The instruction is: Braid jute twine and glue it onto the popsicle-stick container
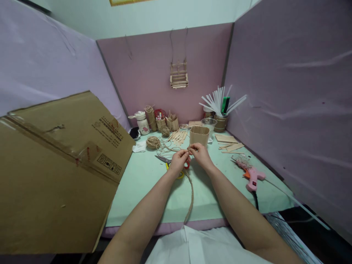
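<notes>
Both hands meet over the middle of the table, fingertips almost touching. My left hand [179, 161] is closed in a pinch on jute rope, and my right hand [201, 154] pinches the same strand beside it. From beneath the hands a braided-looking length of jute rope [191, 194] runs down over the table's front edge. A pair of scissors [164, 159] with red and yellow handles lies under my left hand, partly hidden by it. Just behind my right hand stands a box of craft sticks [199, 135]. Loose twine trails left to a ball of jute twine [153, 142].
A pink glue gun [253, 178] lies at right, its cord going over the edge. Wooden sticks [228, 143] lie behind it. Along the back stand a white bottle [143, 124], pots and a holder of glue sticks [220, 123]. A large cardboard sheet [60, 176] leans at left.
</notes>
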The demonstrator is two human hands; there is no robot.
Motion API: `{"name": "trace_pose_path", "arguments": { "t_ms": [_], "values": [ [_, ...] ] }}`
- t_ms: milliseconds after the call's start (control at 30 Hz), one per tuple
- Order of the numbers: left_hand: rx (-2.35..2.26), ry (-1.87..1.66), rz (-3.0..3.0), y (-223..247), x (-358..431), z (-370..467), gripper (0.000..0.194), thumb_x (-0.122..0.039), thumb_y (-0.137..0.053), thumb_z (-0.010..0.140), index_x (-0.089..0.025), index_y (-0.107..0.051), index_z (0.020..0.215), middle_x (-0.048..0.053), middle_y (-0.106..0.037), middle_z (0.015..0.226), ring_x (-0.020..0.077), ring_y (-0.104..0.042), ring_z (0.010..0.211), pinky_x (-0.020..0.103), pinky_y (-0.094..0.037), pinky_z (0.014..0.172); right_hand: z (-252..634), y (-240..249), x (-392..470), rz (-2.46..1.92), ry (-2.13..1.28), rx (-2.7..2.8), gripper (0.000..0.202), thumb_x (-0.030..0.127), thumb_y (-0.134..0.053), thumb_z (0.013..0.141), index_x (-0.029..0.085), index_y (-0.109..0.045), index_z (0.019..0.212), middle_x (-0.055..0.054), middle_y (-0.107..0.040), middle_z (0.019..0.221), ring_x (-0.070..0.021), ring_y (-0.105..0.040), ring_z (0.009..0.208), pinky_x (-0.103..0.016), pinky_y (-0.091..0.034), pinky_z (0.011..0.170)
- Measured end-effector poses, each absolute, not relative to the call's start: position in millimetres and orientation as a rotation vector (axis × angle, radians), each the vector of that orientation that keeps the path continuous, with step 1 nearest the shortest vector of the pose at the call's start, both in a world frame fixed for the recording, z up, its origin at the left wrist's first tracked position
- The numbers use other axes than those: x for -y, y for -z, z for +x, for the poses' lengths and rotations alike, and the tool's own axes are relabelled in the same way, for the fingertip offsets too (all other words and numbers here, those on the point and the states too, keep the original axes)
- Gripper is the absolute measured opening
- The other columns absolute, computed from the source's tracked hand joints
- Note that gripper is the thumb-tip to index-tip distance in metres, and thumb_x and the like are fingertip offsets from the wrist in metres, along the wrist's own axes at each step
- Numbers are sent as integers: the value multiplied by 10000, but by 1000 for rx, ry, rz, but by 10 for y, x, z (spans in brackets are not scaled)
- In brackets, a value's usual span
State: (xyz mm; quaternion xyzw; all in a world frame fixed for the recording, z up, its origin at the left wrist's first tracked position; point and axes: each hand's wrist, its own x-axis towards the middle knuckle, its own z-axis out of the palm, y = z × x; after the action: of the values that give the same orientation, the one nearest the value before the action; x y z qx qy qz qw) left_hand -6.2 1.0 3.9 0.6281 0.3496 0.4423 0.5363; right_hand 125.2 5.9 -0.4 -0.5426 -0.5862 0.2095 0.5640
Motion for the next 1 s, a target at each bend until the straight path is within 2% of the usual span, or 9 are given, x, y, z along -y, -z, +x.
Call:
{"name": "trace_pose_path", "arguments": {
  "t_ms": [233,333,433,500,633,800,1000],
  "values": [
    [-734,-951,1555,-104,92,-40,348,-486,-562,762,-144,-614,803,-7,-548,589,80,-422,506,202,-312,484,1313,79,-104,-1410,-518,1287,130,238,-525,686,186,-641,656,-24,-625,677,-181,-562,679,-326,-433,702],
    [-810,-1065,1585,-115,72,-41,319,-462,-560,768,-151,-624,802,16,-594,663,105,-488,587,217,-380,548,1292,69,-101,-1402,-453,1281,182,221,-543,666,180,-662,797,-45,-611,805,-175,-554,695,-339,-447,715],
    [-880,-1223,1590,-79,2,-58,275,-411,-558,777,-152,-639,820,44,-640,774,133,-552,718,245,-438,679,1247,12,-54,-1336,-343,1292,284,191,-547,651,175,-629,923,-75,-560,951,-175,-548,748,-339,-458,722],
    [-930,-1287,1556,-28,-62,-74,263,-386,-548,786,-150,-646,850,52,-652,808,136,-562,736,253,-448,699,1209,-46,-3,-1246,-316,1353,240,177,-524,674,182,-604,900,-79,-538,976,-181,-547,793,-319,-463,696],
    [-1057,-1298,1520,59,-151,-96,234,-335,-520,793,-151,-646,865,29,-641,759,118,-535,648,233,-432,622,1143,-153,100,-1103,-347,1477,184,143,-486,698,203,-578,845,-64,-533,951,-174,-536,817,-276,-452,623],
    [-1042,-1310,1631,31,-117,-87,181,-246,-491,788,-155,-648,792,37,-653,800,149,-572,787,248,-435,721,1120,-184,141,-1074,-370,1562,120,191,-519,740,207,-598,829,-53,-533,930,-169,-527,817,-269,-439,615],
    [-1032,-1269,1648,27,-95,-75,222,-276,-483,795,-147,-660,832,45,-662,814,154,-573,789,255,-430,724,1123,-181,133,-1062,-328,1568,78,212,-512,780,204,-589,774,-49,-549,853,-171,-526,788,-279,-425,621]
  ]
}}
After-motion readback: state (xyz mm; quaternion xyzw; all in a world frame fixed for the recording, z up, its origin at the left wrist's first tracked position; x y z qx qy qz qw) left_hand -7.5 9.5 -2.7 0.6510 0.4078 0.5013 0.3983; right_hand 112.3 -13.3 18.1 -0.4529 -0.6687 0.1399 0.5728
